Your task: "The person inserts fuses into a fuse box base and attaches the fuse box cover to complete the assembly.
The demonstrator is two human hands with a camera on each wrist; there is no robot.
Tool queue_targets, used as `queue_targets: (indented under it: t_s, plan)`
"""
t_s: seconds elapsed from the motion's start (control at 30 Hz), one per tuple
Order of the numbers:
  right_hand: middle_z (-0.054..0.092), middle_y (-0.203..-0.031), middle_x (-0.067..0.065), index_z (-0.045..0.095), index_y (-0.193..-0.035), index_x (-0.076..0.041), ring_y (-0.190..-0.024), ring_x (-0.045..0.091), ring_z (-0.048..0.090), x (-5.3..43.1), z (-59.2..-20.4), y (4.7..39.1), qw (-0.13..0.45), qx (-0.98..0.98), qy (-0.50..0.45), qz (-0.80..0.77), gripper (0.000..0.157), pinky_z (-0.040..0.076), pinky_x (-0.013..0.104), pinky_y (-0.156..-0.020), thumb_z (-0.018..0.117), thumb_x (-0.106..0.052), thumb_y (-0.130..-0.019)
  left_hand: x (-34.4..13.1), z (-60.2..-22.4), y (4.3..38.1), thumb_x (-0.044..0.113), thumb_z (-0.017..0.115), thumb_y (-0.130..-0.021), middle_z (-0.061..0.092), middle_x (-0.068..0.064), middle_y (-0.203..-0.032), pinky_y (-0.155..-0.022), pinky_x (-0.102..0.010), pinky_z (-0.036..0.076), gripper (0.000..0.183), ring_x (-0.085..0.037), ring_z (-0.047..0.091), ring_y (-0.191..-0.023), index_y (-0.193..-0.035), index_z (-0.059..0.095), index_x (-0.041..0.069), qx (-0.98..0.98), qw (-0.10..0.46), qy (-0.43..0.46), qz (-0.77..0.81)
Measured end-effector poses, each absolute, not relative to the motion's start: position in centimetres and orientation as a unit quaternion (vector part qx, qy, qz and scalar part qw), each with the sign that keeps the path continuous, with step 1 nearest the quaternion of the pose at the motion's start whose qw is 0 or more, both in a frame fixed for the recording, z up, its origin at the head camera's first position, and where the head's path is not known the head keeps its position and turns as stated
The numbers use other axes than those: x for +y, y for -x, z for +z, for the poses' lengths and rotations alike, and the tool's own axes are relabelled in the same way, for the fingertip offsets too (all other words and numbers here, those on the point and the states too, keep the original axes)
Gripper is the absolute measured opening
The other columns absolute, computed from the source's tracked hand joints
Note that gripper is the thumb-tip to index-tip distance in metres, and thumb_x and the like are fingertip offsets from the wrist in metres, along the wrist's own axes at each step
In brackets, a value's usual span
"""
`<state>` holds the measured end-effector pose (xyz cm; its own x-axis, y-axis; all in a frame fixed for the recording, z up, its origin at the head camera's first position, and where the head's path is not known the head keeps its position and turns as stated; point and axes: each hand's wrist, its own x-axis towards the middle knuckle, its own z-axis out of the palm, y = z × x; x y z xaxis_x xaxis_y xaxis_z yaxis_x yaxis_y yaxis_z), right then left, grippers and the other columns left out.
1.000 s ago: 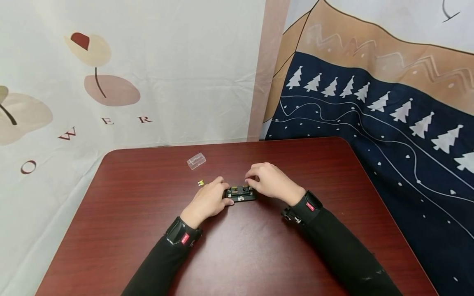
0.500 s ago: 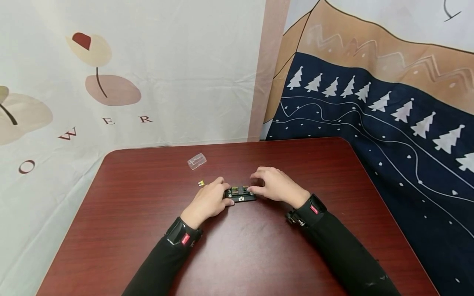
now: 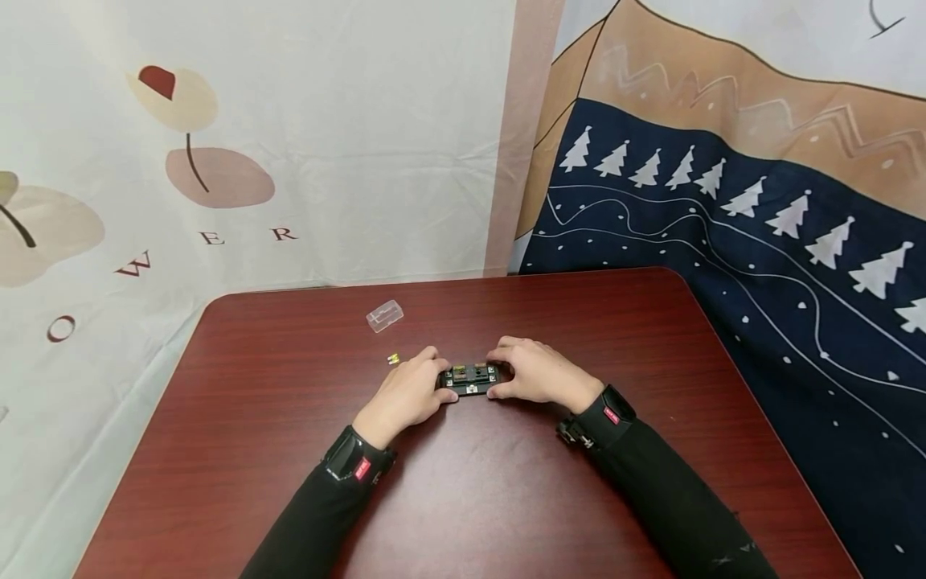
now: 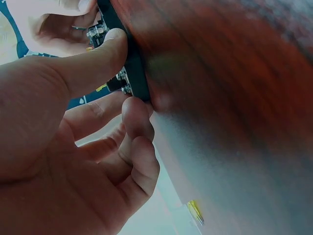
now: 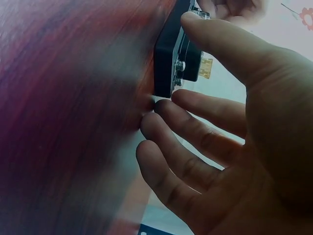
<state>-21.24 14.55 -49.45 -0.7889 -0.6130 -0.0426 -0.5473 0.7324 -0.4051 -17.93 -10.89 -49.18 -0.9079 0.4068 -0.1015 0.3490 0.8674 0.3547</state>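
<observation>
A black fuse block (image 3: 471, 379) with metal screw terminals lies on the table between both hands. My left hand (image 3: 407, 392) holds its left end, thumb on the near side and fingers on the far side. At the right end, my right hand (image 3: 538, 374) grips the block between thumb and index finger, with the other fingers spread below in the right wrist view. A yellow blade fuse (image 5: 206, 67) sticks up from the block there. Loose yellow blade fuses (image 3: 393, 359) lie just beyond my left hand; one or two, too small to tell.
A clear plastic cover (image 3: 384, 316) lies farther back on the reddish-brown table (image 3: 463, 498). Printed cloth (image 3: 362, 161) hangs behind the table's back edge, and dark blue cloth (image 3: 723, 265) hangs along the right.
My right hand has come down from above the fuse block's right end, its fingers parting to grip that end. My left hand, the loose yellow fuses and the clear cover stay in place.
</observation>
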Motion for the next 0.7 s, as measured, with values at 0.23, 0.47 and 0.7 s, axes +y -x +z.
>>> queue_targets:
  t_s: [0.23,0.47,0.7]
  plan:
    - [0.064,-0.103,-0.002,0.077,-0.122,-0.015,-0.079,0.013,0.056,14.28,-49.43,21.04,0.087,0.926,0.317,-0.185,0.049,0.048,0.035,-0.07,0.088,-0.041,-0.082,-11.02,-49.05,17.89,0.04,0.081,-0.091,0.061,-0.003,-0.117,-0.077,-0.044,0.056,0.05,-0.026,0.068,-0.091,-0.13,0.073,0.01,0.961,0.086,-0.198,0.173]
    - [0.061,-0.101,-0.002,0.078,-0.121,-0.015,-0.077,0.013,0.054,14.19,-49.65,21.0,0.084,0.928,0.313,-0.182,0.045,0.047,0.034,-0.068,0.087,-0.039,-0.084,-11.03,-49.06,17.86,0.041,0.08,-0.092,0.061,-0.003,-0.119,-0.077,-0.044,0.056,0.05,-0.025,0.068,-0.092,-0.131,0.073,0.011,0.961,0.085,-0.198,0.172]
    - [0.059,-0.101,-0.004,0.077,-0.122,-0.015,-0.078,0.013,0.055,13.96,-49.54,20.85,0.095,0.93,0.306,-0.179,0.045,0.047,0.035,-0.069,0.086,-0.039,-0.085,-11.01,-49.05,17.84,0.042,0.079,-0.092,0.06,-0.004,-0.12,-0.076,-0.044,0.056,0.051,-0.025,0.067,-0.088,-0.132,0.072,0.011,0.963,0.087,-0.2,0.161]
